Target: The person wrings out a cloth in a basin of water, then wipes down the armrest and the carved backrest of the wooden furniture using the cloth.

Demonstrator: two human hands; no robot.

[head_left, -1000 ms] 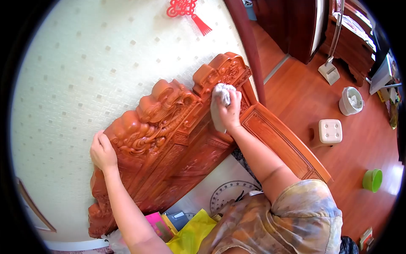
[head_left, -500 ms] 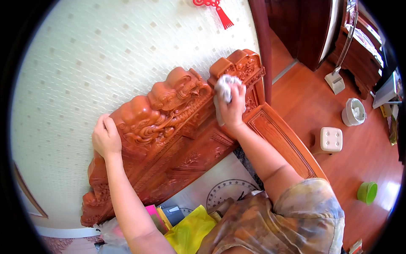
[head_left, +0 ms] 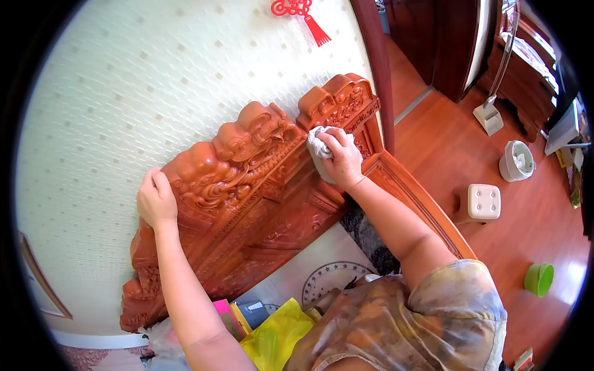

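Note:
A reddish-brown carved wooden backrest [head_left: 238, 176] leans along the wall, with raised scrollwork on its upper edge. My left hand [head_left: 158, 201] grips that upper edge at the left, its fingertips hidden behind the wood. A crumpled white-grey cloth [head_left: 319, 145] is bunched in my right hand [head_left: 344, 164], fingers closed over it. The cloth presses against the backrest near the joint with the carved end section [head_left: 339, 102]. From that corner, a panelled wooden armrest [head_left: 427, 207] extends toward the lower right.
Below the backrest lie a yellow bag [head_left: 278, 334] and a pale seat cover [head_left: 328, 260]. On the wooden floor stand a cream stool [head_left: 484, 201], a white bin [head_left: 510, 162], a green bin [head_left: 539, 279] and a long-handled dustpan [head_left: 489, 117]. A red tassel [head_left: 317, 31] hangs on the wall.
My right hand has moved slightly down with the cloth, away from the carved end section. My left hand keeps its hold on the edge. The view has shifted a little.

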